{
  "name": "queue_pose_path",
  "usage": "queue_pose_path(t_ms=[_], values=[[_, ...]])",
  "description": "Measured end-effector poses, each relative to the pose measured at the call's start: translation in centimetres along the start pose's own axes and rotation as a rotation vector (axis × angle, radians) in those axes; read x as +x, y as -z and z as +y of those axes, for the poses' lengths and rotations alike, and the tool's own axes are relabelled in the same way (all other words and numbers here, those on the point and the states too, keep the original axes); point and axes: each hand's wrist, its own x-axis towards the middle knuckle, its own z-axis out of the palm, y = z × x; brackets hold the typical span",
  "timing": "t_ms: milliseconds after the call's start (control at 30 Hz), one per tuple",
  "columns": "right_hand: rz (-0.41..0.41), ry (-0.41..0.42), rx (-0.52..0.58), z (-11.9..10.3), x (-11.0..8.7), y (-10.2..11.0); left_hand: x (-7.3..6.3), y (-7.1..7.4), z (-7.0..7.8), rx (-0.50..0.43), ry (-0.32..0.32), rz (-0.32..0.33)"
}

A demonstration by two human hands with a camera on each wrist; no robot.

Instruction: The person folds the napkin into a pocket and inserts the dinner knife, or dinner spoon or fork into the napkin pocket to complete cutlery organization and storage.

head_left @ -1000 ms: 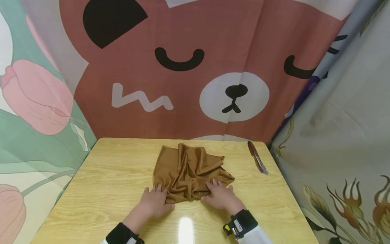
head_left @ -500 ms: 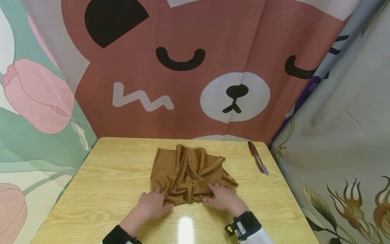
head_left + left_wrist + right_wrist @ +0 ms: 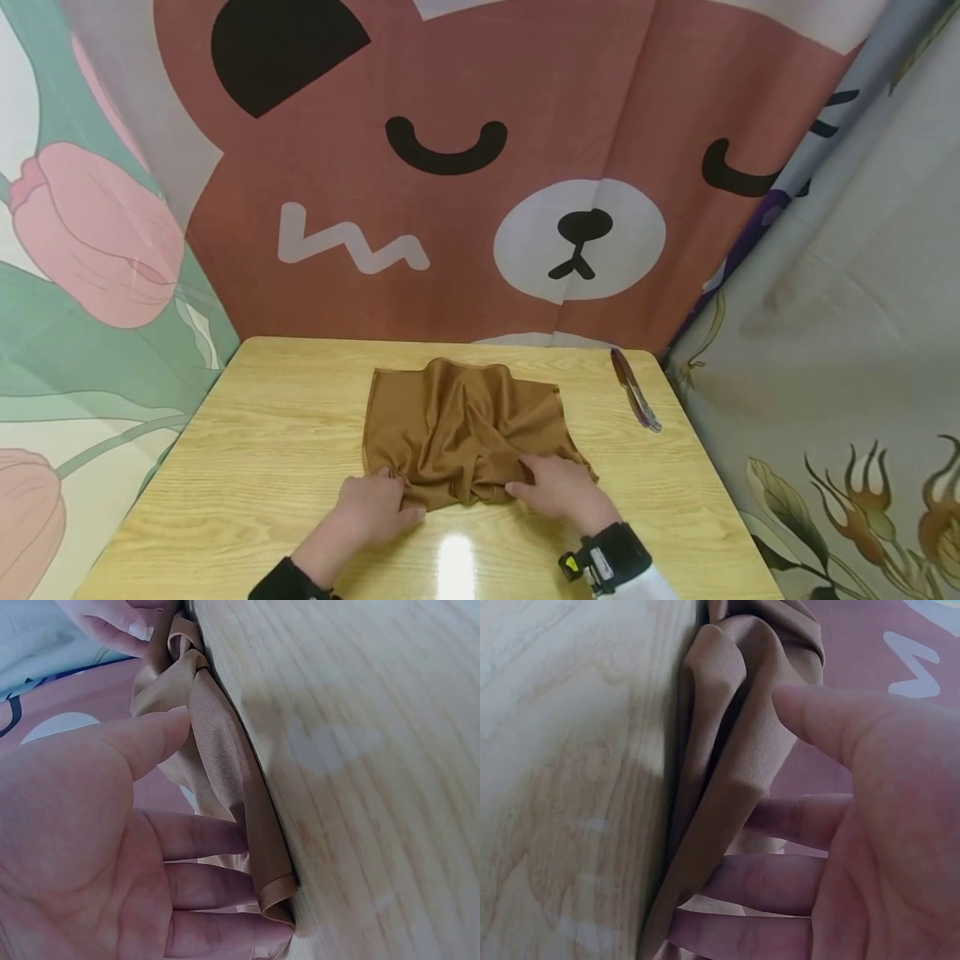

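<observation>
A wrinkled brown cloth (image 3: 468, 417) lies on the wooden table, its folds bunched in the middle and along the near edge. At its near left corner, my left hand (image 3: 373, 504) presses the cloth with outstretched fingers. My right hand (image 3: 564, 492) rests on the near right part the same way. The left wrist view has the left fingers straight against the folded edge of the cloth (image 3: 221, 750), thumb apart from them. In the right wrist view, fingers (image 3: 765, 885) lie along the cloth (image 3: 739, 757), also extended. Some fingertips are hidden behind the fabric.
A slim brown and silver object with a clear end (image 3: 636, 390) lies near the table's far right corner. Behind the table (image 3: 262, 433) hangs a curtain (image 3: 337, 308) with a bear print. Patterned fabric stands along both sides.
The cloth has spread wider to both sides, and its far right corner has straightened. My hands have moved slightly apart and towards me with it.
</observation>
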Motion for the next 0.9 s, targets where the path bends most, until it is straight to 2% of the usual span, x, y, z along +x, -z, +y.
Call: queue_pose_path(t_ms=[233, 400, 567, 633, 667, 800, 833, 900], values=[[0.042, 0.028, 0.004, -0.1, 0.0, 0.9, 0.0, -0.4, -0.6, 0.017, -0.016, 0.071], [0.058, 0.054, 0.016, 0.0, 0.0, 1.2, -0.3, -0.4, -0.7, -0.012, -0.019, 0.09], [0.03, 0.066, 0.066, 0.1, -0.1, 1.8, -0.2, 0.1, -1.0, -0.039, -0.009, 0.097], [0.048, 0.062, 0.11, 0.2, 0.2, 2.3, 0.5, 0.4, -1.2, -0.033, -0.016, 0.148], [0.071, 0.057, 0.133, 0.2, 0.4, 2.7, 1.0, 0.5, -1.4, -0.025, -0.022, 0.194], [0.199, 0.029, 0.208, 0.4, 2.4, 4.1, 3.9, 1.2, -1.5, -0.011, -0.047, 0.361], [0.219, 0.025, 0.218, 0.4, 3.1, 4.4, 4.8, 1.3, -1.5, -0.011, -0.051, 0.38], [0.226, 0.023, 0.209, 0.5, 4.6, 4.4, 6.3, 1.5, -1.2, -0.035, -0.056, 0.362]])
